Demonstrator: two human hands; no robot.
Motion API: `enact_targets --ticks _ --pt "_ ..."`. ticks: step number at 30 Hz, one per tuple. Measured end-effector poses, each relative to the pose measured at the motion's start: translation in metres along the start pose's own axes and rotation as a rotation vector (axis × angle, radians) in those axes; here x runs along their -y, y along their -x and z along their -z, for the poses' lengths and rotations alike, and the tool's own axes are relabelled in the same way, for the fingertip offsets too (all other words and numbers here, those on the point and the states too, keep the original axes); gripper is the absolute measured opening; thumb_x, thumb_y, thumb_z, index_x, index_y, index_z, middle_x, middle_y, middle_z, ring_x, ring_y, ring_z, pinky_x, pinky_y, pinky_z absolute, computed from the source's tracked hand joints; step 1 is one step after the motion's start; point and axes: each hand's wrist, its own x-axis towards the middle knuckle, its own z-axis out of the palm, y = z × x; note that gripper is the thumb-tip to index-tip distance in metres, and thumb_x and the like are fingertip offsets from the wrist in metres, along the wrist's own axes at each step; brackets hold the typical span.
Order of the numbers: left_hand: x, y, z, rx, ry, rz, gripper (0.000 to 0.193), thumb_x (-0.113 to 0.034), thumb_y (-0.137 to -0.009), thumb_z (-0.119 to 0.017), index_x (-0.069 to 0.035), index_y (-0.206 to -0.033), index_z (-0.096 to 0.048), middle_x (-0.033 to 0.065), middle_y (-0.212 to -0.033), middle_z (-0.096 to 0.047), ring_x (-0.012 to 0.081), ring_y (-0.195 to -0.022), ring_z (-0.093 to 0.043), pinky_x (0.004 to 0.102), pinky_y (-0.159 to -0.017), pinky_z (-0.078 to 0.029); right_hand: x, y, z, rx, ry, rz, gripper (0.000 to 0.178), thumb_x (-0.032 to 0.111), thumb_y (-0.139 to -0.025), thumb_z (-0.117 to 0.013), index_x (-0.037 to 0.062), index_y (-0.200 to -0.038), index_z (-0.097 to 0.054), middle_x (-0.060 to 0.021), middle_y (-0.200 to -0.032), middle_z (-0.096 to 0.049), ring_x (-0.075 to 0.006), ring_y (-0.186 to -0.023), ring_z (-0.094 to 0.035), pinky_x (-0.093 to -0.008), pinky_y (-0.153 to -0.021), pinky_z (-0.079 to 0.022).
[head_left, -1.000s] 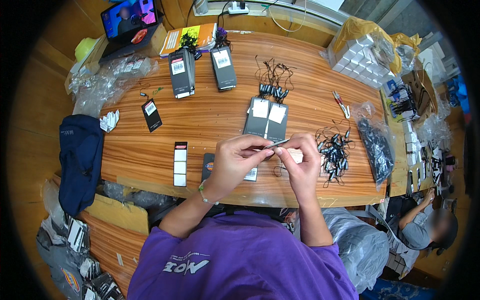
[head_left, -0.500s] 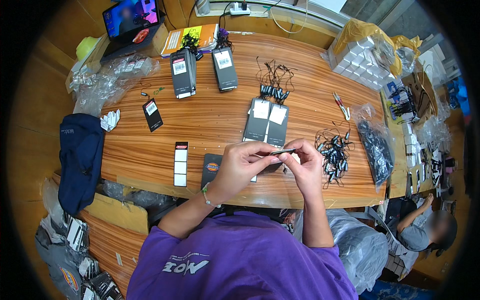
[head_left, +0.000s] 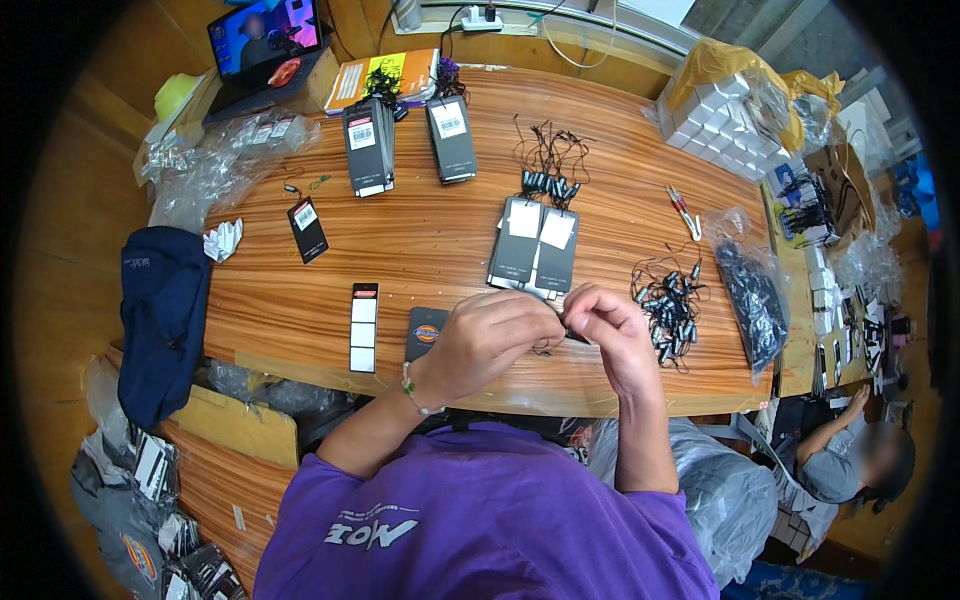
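- Left hand point(head_left: 505, 335): over the desk point(head_left: 430, 240), by its near edge; fingers bent together, grip hidden, cannot tell.
- Right hand point(head_left: 612, 325): beside it, thumb and fingertips pinching a dark piece point(head_left: 578, 337), mostly hidden.
- Grey tags point(head_left: 518, 250): two stacks, just beyond the hands.
- Black cords point(head_left: 672, 310): loose heap, toward the desk's right edge.

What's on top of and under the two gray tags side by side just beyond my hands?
Each gray tag has a white label on top, with black strings by its upper end. Edges of other cards peek underneath; their faces are covered.
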Motion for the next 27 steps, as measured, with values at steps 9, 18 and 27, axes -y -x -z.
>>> enact_targets --ticks 9,18,27 --pt "0.003 0.005 -0.008 0.066 0.102 0.115 0.013 0.001 -0.070 -0.064 -0.001 -0.083 -0.063 0.0092 -0.082 -0.063 0.0224 -0.075 -0.062 0.0289 -0.066 -0.049 0.016 -0.004 0.010 -0.210 -0.728 0.268 0.007 0.014 -0.091 -0.043 0.0077 -0.094 -0.046 -0.0030 -0.064 -0.044 -0.0150 -0.063 -0.044 -0.0349 -0.072 -0.041" --pt "0.016 0.030 0.026 0.148 0.283 0.573 0.033 -0.007 -0.079 -0.060 -0.003 -0.111 -0.055 0.0091 -0.100 -0.062 0.0184 -0.089 -0.060 0.0283 -0.077 -0.047 0.031 0.019 -0.007 -0.138 -0.419 0.365 0.025 0.010 -0.086 -0.052 0.0056 -0.108 -0.041 -0.0030 -0.064 -0.044 -0.0106 -0.057 -0.039 -0.0246 -0.054 -0.033" --pt "0.070 0.115 0.134 0.133 -0.466 0.789 0.048 -0.012 -0.066 -0.072 -0.006 -0.112 -0.057 0.0096 -0.116 -0.049 0.0254 -0.108 -0.046 0.0337 -0.092 -0.037 0.015 0.030 0.020 -0.293 0.019 0.302 0.020 0.002 -0.083 -0.054 -0.0030 -0.102 -0.052 -0.0102 -0.073 -0.057 -0.0145 -0.066 -0.054 -0.0255 -0.064 -0.044"
